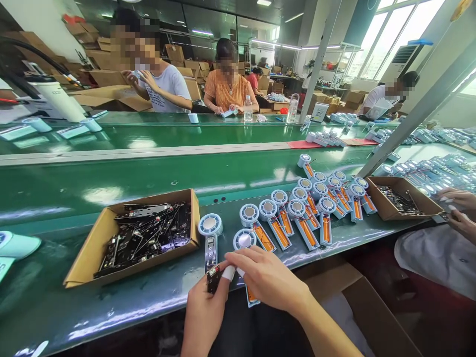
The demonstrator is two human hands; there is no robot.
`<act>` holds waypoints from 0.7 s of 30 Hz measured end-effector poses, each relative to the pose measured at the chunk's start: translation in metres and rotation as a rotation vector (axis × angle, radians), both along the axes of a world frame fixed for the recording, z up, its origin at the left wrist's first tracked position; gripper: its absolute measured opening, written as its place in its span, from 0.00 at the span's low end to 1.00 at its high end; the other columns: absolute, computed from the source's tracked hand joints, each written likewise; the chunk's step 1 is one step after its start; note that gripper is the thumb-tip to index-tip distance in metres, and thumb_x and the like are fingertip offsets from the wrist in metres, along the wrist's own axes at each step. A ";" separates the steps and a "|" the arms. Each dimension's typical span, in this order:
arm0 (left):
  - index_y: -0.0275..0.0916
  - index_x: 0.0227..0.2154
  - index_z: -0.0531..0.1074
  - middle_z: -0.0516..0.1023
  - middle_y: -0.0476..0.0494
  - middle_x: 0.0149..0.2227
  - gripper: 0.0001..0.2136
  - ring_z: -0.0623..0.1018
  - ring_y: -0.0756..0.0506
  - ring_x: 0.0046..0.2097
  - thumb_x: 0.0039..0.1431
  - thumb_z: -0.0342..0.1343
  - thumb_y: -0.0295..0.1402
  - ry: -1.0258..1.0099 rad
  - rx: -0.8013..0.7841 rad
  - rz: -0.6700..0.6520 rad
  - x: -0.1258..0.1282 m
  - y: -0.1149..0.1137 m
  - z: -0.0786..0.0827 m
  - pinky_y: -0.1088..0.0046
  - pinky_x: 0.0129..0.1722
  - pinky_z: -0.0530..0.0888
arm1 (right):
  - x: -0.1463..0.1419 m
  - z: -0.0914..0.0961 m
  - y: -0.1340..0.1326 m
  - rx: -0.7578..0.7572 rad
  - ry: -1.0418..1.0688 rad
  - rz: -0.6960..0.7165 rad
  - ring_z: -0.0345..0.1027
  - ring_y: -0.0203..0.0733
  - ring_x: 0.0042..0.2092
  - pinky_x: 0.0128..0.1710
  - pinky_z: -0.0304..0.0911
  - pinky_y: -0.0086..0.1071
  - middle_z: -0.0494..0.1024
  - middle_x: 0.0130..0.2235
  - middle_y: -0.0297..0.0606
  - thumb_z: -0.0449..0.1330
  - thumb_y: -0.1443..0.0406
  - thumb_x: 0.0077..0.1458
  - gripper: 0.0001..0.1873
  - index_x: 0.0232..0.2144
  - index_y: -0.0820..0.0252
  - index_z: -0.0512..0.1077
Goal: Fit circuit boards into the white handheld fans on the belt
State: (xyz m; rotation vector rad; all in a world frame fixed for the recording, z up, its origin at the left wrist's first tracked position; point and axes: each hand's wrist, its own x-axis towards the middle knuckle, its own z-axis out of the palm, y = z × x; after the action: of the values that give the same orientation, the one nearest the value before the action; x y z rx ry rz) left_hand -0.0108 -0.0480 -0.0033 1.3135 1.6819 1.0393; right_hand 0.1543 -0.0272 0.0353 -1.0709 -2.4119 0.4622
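Observation:
My left hand [206, 307] pinches a small black circuit board [213, 280] between thumb and fingers; the thumb wears a white cover. Against its fingertips my right hand [271, 280] is closed, and whatever its fingers hold is hidden. Under the right hand lies a light blue housing [244, 240] with a round vented head, its orange-lined handle partly covered. Just left of it, another light blue housing [210, 225] has a board in its handle. Beyond my hands, several similar housings [296, 208] lie grouped, with orange handle linings and thin red wires.
A cardboard tray [80, 248] of black circuit boards stands at left; a second tray [386, 214] is at right beside another person's hands [461, 208]. A green conveyor [156, 173] runs behind. Across it people sit working near a plastic bottle [248, 109]. A metal post [405, 119] slants at right.

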 end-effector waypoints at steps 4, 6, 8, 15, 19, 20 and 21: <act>0.41 0.36 0.82 0.83 0.45 0.27 0.18 0.81 0.41 0.30 0.56 0.55 0.49 0.069 0.075 0.028 0.000 -0.004 -0.007 0.67 0.32 0.78 | 0.005 -0.016 0.009 -0.058 -0.013 -0.021 0.73 0.44 0.45 0.46 0.70 0.34 0.79 0.42 0.41 0.53 0.77 0.59 0.19 0.49 0.59 0.73; 0.43 0.35 0.81 0.86 0.43 0.33 0.17 0.83 0.39 0.35 0.56 0.54 0.49 0.103 0.101 0.058 0.002 -0.004 -0.010 0.66 0.36 0.78 | 0.012 -0.023 0.006 -0.094 0.105 -0.038 0.72 0.43 0.50 0.51 0.69 0.34 0.78 0.48 0.42 0.52 0.78 0.60 0.21 0.51 0.58 0.73; 0.43 0.34 0.80 0.86 0.42 0.35 0.18 0.84 0.38 0.38 0.56 0.53 0.50 0.137 0.116 0.095 0.004 -0.002 -0.011 0.65 0.37 0.79 | 0.018 -0.027 0.000 -0.119 0.211 -0.073 0.72 0.41 0.52 0.53 0.68 0.33 0.76 0.51 0.42 0.51 0.77 0.62 0.22 0.53 0.57 0.72; 0.44 0.32 0.79 0.86 0.44 0.33 0.16 0.84 0.40 0.37 0.56 0.54 0.49 0.103 0.151 0.087 0.005 0.010 0.004 0.68 0.38 0.79 | 0.017 -0.039 -0.006 -0.013 0.322 -0.119 0.74 0.40 0.44 0.45 0.71 0.31 0.78 0.44 0.41 0.52 0.69 0.68 0.13 0.46 0.56 0.77; 0.43 0.32 0.78 0.85 0.45 0.32 0.15 0.83 0.41 0.34 0.55 0.54 0.48 0.076 0.157 -0.038 0.005 0.019 0.017 0.69 0.35 0.78 | 0.011 -0.035 -0.002 0.200 0.086 -0.065 0.71 0.40 0.40 0.39 0.69 0.31 0.78 0.41 0.40 0.48 0.70 0.69 0.16 0.44 0.55 0.75; 0.43 0.33 0.78 0.85 0.45 0.33 0.15 0.83 0.41 0.34 0.55 0.54 0.48 0.070 0.164 -0.065 0.007 0.021 0.022 0.69 0.35 0.78 | 0.009 -0.033 -0.002 0.250 0.017 -0.045 0.70 0.40 0.38 0.37 0.67 0.31 0.78 0.39 0.39 0.47 0.70 0.69 0.16 0.42 0.55 0.76; 0.42 0.35 0.78 0.85 0.44 0.33 0.15 0.82 0.42 0.34 0.56 0.54 0.48 0.063 0.177 -0.084 0.009 0.023 0.026 0.69 0.35 0.77 | 0.007 -0.031 -0.001 0.302 -0.045 -0.021 0.69 0.40 0.36 0.34 0.66 0.31 0.78 0.37 0.38 0.48 0.70 0.69 0.17 0.39 0.56 0.76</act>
State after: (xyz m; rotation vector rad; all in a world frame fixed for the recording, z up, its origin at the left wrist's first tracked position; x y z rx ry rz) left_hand -0.0021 -0.0255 0.0232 1.5314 1.5957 1.1282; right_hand 0.1609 -0.0285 0.0042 -0.9797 -2.4087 0.0627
